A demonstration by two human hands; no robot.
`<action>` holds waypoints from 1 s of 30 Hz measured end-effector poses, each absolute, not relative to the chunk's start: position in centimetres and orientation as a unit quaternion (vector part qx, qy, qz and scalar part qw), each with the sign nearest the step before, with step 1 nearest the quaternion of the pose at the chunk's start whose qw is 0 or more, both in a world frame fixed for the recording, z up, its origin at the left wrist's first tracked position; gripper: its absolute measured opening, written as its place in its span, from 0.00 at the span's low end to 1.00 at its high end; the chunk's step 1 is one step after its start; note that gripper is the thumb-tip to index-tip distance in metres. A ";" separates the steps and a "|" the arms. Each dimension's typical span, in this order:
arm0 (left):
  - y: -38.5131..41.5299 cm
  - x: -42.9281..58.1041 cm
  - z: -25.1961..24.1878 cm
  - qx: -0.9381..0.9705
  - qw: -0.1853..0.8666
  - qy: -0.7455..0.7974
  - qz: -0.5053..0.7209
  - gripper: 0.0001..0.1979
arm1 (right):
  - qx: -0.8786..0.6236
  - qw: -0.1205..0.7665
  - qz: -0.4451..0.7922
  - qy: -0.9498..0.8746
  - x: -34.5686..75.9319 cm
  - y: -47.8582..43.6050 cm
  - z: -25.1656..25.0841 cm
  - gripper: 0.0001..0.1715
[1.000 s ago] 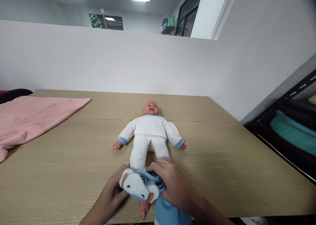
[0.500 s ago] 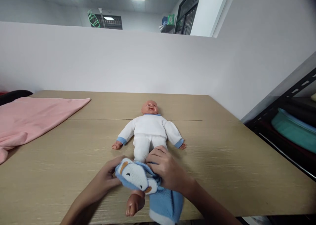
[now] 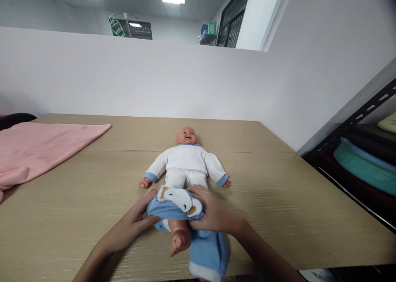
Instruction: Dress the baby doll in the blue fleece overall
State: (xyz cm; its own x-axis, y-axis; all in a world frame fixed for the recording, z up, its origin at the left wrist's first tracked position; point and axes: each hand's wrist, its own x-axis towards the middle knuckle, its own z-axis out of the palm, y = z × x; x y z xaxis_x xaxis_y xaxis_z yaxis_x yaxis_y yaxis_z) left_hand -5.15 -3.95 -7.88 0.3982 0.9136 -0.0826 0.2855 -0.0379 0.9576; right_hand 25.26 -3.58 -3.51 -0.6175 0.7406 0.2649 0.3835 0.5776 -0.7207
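A baby doll [image 3: 186, 158] in a white top with blue cuffs lies face up on the table, its feet toward me. Blue fleece pants [image 3: 208, 251] with a white bear-face patch [image 3: 179, 198] are bunched around its legs. My left hand [image 3: 145, 214] grips the bunched fabric at its left side, thumb below and fingers above. On the other side my right hand [image 3: 213, 210] holds the same fabric the same way. One bare doll foot [image 3: 180, 240] sticks out below the cloth; the other foot is hidden inside the hanging pant leg.
A pink cloth [image 3: 52, 150] is spread over the left part of the wooden table [image 3: 272, 216]. A white partition [image 3: 139, 76] rises behind it. At the right stands a black metal rack [image 3: 349, 121] with a teal basin-like item [image 3: 365, 166].
Both hands have drawn the blue pants up the doll's legs, away from me. More of the bare foot and ankle shows below the fabric, and the bear patch has moved up.
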 end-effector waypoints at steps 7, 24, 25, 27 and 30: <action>-4.5 -5.3 -8.5 0.664 0.487 0.441 0.357 0.29 | -0.243 0.321 0.068 -0.913 24.7 -2.8 -5.9 0.08; -3.7 -4.0 -6.7 0.607 0.566 0.421 0.367 0.35 | -0.409 0.447 0.315 -0.731 23.6 -2.9 -5.6 0.17; -3.6 -3.9 -6.5 0.606 0.571 0.419 0.363 0.35 | -0.436 0.458 0.296 -0.715 23.4 -2.8 -5.5 0.16; -3.4 -3.7 -6.3 0.605 0.572 0.418 0.365 0.34 | -0.486 0.448 0.265 -0.702 23.3 -2.8 -5.1 0.17; -3.1 -3.5 -6.0 0.590 0.565 0.425 0.389 0.32 | -0.506 0.367 0.278 -0.730 24.4 -3.0 -3.7 0.22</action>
